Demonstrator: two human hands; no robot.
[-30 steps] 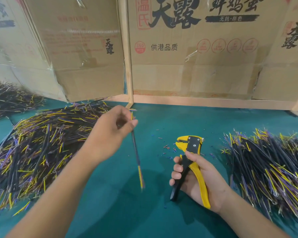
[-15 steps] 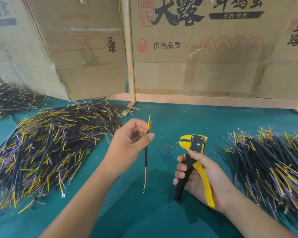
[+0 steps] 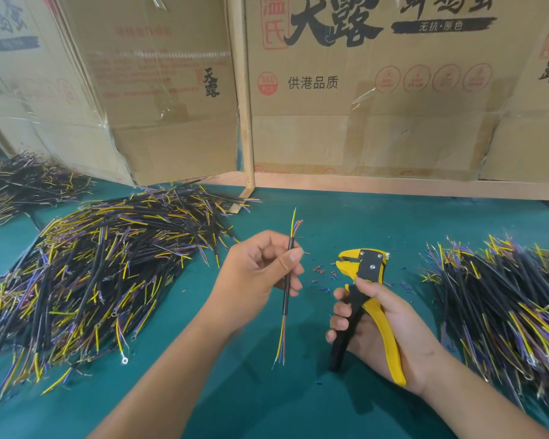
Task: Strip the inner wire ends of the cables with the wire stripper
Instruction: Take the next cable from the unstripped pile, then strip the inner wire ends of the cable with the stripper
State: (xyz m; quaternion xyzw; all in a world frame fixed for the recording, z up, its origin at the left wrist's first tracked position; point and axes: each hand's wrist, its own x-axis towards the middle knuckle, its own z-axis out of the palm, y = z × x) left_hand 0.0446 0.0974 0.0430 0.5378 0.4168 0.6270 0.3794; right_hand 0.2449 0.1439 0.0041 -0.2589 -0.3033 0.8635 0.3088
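A: At tabletop centre, item one: cable (image 3: 287,277), black sheath, held upright in the left hand (image 3: 260,274), thumb and fingers pinching the sheath. Coloured inner wires fan out above and hang below. Item two?

B: Wire stripper (image 3: 366,299), yellow and black, right hand (image 3: 384,324) wrapped round both handles, its head apart from the cable and open toward it.

A: Risks?

B: The thin wires splay (top ones especially), so one may miss the slot or several go in together; a grip this far down the sheath could let the ends wobble. Too deep a bite would likely nick strands.

A: Surroundings?

B: Cable heap left (image 3: 86,274), cable heap right (image 3: 504,312), insulation scraps (image 3: 322,272) strewn between the hands, cardboard boxes (image 3: 377,90) behind. Nothing lies between stripper and cable.
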